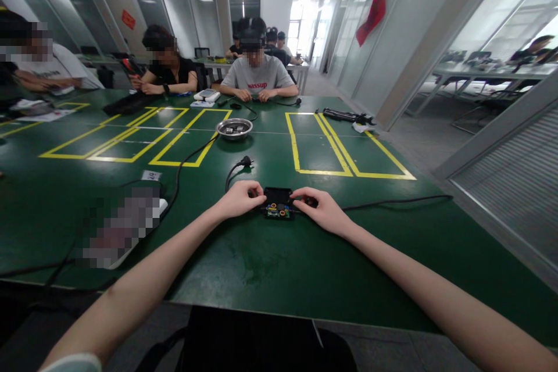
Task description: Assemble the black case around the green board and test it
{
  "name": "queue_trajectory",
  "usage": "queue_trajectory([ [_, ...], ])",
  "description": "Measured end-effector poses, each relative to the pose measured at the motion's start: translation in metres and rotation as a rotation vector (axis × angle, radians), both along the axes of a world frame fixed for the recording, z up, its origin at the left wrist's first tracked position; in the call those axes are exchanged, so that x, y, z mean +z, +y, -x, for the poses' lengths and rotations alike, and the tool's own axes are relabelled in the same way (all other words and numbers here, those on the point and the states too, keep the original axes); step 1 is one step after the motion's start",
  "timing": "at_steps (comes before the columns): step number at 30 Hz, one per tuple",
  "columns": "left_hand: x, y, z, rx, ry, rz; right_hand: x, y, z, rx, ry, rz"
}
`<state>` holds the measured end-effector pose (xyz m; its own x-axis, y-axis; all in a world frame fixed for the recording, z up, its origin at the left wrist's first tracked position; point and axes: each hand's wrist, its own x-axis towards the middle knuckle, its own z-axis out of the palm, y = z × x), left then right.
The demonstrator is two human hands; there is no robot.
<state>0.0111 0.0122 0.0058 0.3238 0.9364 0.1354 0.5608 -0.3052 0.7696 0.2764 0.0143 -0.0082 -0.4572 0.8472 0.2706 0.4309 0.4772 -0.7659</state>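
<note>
On the green table in front of me lies an opened black adapter case [278, 192], its lid raised at the back. Inside its near half sits a circuit board [278, 211] with copper-coloured coils. My left hand [241, 200] is closed in a pinch at the case's left edge. At the right edge, the thumb and fingers of my right hand [321, 208] pinch the case too. Both fingertips partly hide the sides of the lid. A black cable [396, 202] runs off to the right from behind my right hand, and a black plug [246, 161] lies beyond my left hand.
A metal bowl [234, 128] with small metal parts stands farther back. To the left lies a blurred-out white-edged object [161, 209] among cables. Yellow tape [296, 151] marks rectangles on the table. Across it sits a person [260, 72] with hands on the table; others sit to the left.
</note>
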Motion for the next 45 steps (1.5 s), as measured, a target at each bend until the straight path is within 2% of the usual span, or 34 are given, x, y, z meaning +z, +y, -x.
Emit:
queue_trajectory([
  [7,-0.003,-0.001,-0.005,-0.026,-0.326,0.125,-0.003,0.0,-0.002,0.033,0.138,0.079],
  [10,-0.003,-0.001,-0.006,-0.057,-0.385,0.184,-0.005,-0.001,-0.001,0.015,0.207,0.124],
  [13,-0.003,-0.001,-0.005,-0.068,-0.38,0.21,-0.006,-0.001,0.0,0.012,0.238,0.136],
  [21,-0.002,0.0,0.0,-0.099,-0.369,0.252,0.005,-0.005,0.0,0.067,0.022,0.07],
  [38,0.003,0.0,0.004,-0.094,-0.353,0.309,0.004,-0.003,0.001,0.074,0.051,0.072],
  [45,0.007,0.0,0.005,-0.129,-0.348,0.33,0.005,-0.003,0.001,0.09,0.015,0.066],
])
